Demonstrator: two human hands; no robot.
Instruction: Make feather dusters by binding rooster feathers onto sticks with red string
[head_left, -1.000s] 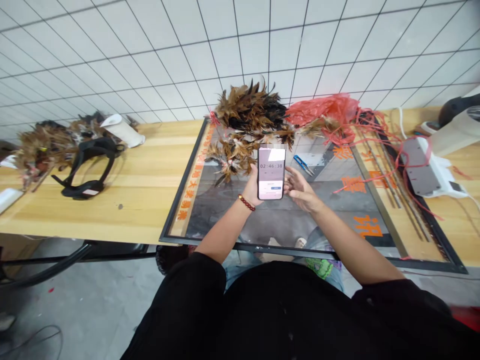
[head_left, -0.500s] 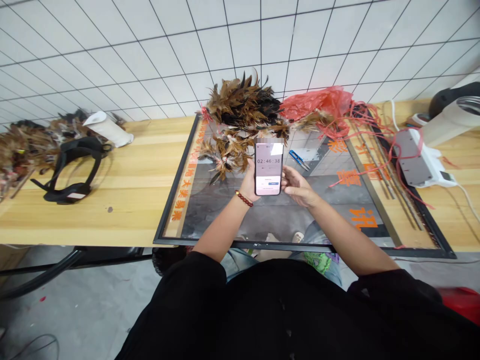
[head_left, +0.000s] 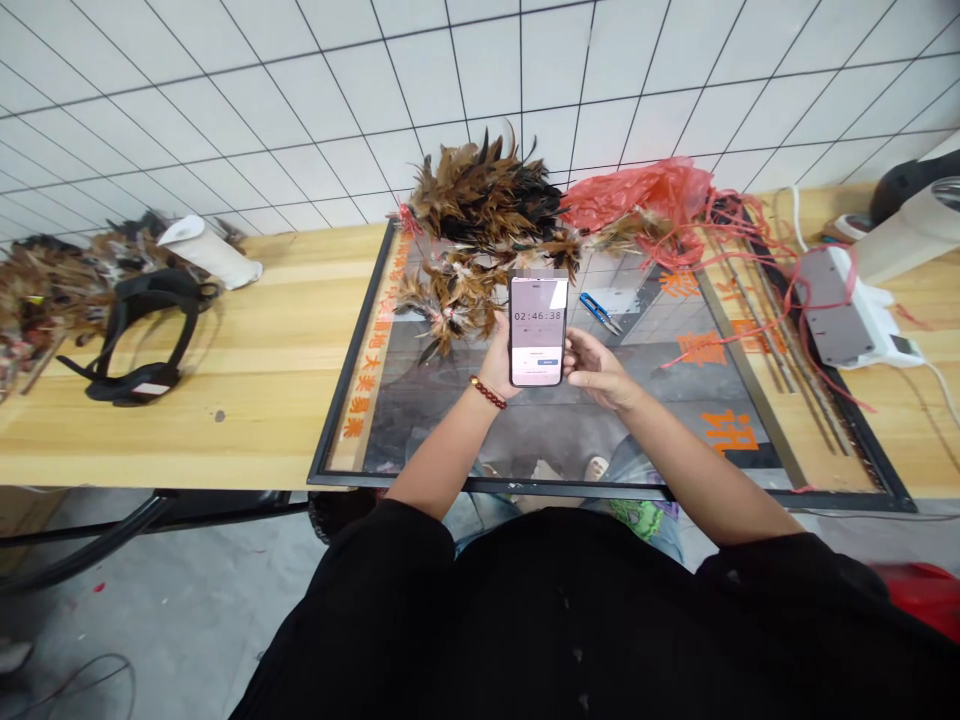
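Observation:
A smartphone (head_left: 537, 335) is held upright over a framed mirror (head_left: 465, 430), its screen reading 02:46:38 above a white pop-up box. My left hand (head_left: 498, 362), with a beaded bracelet at the wrist, grips the phone from its left side and from behind; most of its fingers are hidden. My right hand (head_left: 596, 368) is at the phone's right edge, fingers curled loosely with the fingertips touching or nearly touching it. Just beyond the phone lie blue thread snips (head_left: 598, 312) and small feather bunches (head_left: 450, 300). Farther back is a large bundle of brown and black feathers (head_left: 487, 195).
Red plastic bag (head_left: 641, 195) and tangled red strips (head_left: 750, 230) lie at the back right. Thin rods (head_left: 814, 400) rest along the mirror's right side. A white power strip (head_left: 855, 310) is beyond. Leftward are a black headset strap (head_left: 139, 340), a white roll (head_left: 210, 252) and more feathers (head_left: 45, 300).
The view has shifted slightly. Both hands and the phone keep nearly the same position, and the screen still shows the same time and pop-up.

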